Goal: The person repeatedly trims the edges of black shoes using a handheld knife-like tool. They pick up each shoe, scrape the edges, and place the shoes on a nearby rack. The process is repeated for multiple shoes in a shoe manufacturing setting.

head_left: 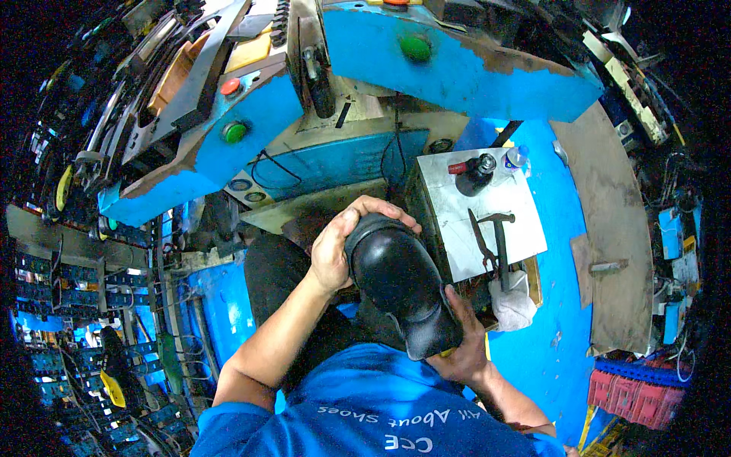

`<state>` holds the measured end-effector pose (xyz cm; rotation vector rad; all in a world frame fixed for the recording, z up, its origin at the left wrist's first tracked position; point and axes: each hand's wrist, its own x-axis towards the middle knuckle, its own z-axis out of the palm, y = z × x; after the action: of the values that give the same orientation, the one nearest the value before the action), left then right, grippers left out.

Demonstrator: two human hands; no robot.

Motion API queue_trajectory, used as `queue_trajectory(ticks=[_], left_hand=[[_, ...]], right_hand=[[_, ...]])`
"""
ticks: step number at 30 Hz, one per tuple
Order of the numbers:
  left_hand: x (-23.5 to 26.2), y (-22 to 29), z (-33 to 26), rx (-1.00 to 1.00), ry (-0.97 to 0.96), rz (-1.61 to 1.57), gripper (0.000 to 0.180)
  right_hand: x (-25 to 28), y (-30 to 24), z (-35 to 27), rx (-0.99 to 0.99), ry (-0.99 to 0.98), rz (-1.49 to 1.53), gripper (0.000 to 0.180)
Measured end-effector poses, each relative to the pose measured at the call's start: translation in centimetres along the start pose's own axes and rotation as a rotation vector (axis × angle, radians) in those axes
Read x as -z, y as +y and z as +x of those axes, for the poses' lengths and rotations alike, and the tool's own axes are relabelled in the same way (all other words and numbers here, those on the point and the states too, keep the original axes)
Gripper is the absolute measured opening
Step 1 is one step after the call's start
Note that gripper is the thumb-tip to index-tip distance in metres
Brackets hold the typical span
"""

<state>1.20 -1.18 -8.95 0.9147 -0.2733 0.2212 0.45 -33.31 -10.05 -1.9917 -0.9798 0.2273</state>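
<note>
Head view: one moment, looking down over the person's blue shirt at frame bottom.
Shoe: black glossy leather shoe upper (400, 286), centre of frame, toe pointing to the upper left, heel end toward the lower right, held in the air above the person's lap.
Left hand: left hand (335, 247) wraps the toe end from the left; fingers (381, 207) curl over the top of the toe, thumb along the near side, pressed against the leather.
Right hand: right hand (461, 343) supports the heel end from below at lower right of centre; its fingers are mostly hidden under the shoe, closed around it, exact spread cannot be told.
Desk: small grey metal desk (449, 221), right of centre, just beside the shoe.
On desk: pincers (481, 244) and hammer (500, 244) lying side by side near the lower edge; dark bottle with red cap (474, 174) at the top edge; clear plastic bottle (516, 158) just beside it.
Cloth: white rag (512, 301) hanging off the desk's lower right corner.
Machine: blue-painted machine (457, 68) fills the upper frame; green button (415, 48) top centre, red button (231, 86) and second green button (235, 132) at upper left.
</note>
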Motion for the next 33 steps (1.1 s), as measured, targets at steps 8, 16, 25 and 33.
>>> queue_trajectory(ticks=[8, 16, 25, 33], left_hand=[[0.6, -0.4, -0.2, 0.006, 0.019, 0.029, 0.065], [-1.2, 5.6, -0.2, 0.104, 0.079, 0.826, 0.074], [-0.8, 5.1, -1.2, 0.068, 0.126, 1.214, 0.105], [5.1, 1.2, -0.9, 0.249, 0.37, 0.798, 0.092]], right_hand=[[0.0, 0.3, 0.8, 0.022, -0.005, -0.006, 0.119], [0.6, -0.2, 2.7, 0.173, 0.061, -0.006, 0.113], [5.9, -4.2, 6.1, -0.232, -0.249, 0.088, 0.118], [3.8, -2.5, 13.6, -0.168, -0.36, 0.112, 0.108]])
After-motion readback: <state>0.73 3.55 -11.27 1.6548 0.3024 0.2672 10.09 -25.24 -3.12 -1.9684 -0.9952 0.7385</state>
